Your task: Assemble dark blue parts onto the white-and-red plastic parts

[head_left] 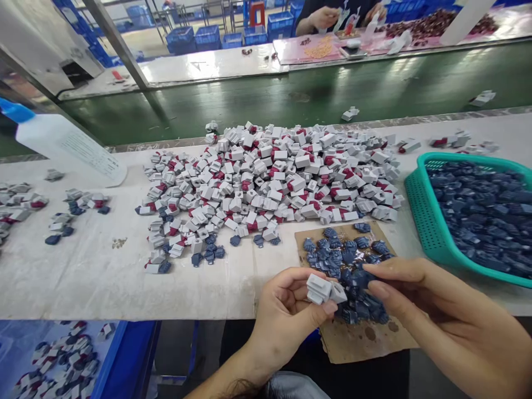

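Note:
My left hand point(286, 318) grips a light grey plastic toy part point(319, 289) between thumb and fingers. It is blocky and stepped, with a socket-like end pointing right. Just right of it, the thumb and forefinger of my right hand point(419, 302) pinch a small dark blue plastic piece point(358, 278), which is hard to tell from the pieces behind it. Under both hands lies a brown cardboard sheet point(353, 349) with wet stains and a cluster of shiny dark blue pieces point(332, 256). Beyond my hands spreads a heap of grey and dark red parts point(274, 177).
A green basket point(424, 216) of dark blue pieces stands at the right. A white bottle with a blue cap point(70, 144) leans at the left. Below the table's left edge is a blue bin point(120, 360) with parts. Across a green belt point(249, 105), another person's hands point(324, 19) work.

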{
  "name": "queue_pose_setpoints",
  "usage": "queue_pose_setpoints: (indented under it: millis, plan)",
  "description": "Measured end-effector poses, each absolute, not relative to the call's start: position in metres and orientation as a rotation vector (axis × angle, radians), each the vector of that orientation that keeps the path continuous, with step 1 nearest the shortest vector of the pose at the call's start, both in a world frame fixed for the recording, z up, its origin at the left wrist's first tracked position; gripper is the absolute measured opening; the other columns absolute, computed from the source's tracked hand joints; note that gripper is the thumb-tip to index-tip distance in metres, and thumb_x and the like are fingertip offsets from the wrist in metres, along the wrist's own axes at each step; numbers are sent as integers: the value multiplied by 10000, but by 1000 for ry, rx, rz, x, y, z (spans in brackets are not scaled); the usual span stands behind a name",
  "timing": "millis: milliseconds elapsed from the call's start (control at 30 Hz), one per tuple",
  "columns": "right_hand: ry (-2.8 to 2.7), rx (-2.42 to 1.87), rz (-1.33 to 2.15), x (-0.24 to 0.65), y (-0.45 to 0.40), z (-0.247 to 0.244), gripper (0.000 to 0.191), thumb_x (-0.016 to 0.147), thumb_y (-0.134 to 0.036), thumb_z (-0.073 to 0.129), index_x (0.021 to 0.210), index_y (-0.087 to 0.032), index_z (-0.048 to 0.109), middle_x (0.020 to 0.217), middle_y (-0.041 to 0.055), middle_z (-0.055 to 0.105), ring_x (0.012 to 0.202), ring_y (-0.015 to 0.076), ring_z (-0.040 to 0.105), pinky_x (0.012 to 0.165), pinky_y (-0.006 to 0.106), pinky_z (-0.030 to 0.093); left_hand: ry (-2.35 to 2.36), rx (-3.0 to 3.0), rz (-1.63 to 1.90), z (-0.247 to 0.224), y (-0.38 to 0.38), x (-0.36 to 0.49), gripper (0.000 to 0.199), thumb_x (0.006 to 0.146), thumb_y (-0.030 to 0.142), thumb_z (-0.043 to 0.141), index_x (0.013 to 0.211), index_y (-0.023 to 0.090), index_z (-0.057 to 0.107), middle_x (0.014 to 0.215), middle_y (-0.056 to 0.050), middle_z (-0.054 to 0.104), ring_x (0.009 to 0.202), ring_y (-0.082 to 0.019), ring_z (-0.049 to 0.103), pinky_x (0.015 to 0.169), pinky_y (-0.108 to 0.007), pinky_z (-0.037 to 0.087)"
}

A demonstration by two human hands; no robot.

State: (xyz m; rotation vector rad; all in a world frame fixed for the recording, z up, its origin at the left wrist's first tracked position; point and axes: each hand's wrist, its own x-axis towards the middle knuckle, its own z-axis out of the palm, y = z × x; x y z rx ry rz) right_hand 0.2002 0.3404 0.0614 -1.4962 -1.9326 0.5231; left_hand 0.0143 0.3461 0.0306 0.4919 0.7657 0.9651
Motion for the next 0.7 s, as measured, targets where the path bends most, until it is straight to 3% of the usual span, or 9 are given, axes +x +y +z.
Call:
queue_pose_setpoints:
  millis: [400,700]
  plan:
    - [-2151,-1324,454,189,342,61,68,979,-261,439,1005,-232,494,848,-21,611,721,80,608,626,130,474,824,674,975,26,347,13,219,698,179,779,886,164,667,911,-38,736,791,-103,665,691,-159,519]
    - [-2374,-1200,746,194,348,68,134,977,-157,370,856,-194,413,705,-24,476,565,67,470,488,174,368,903,1025,893,27,347,1,152,763,181,703,902,157,644,867,-50,710,784,-136,668,722,-205,540]
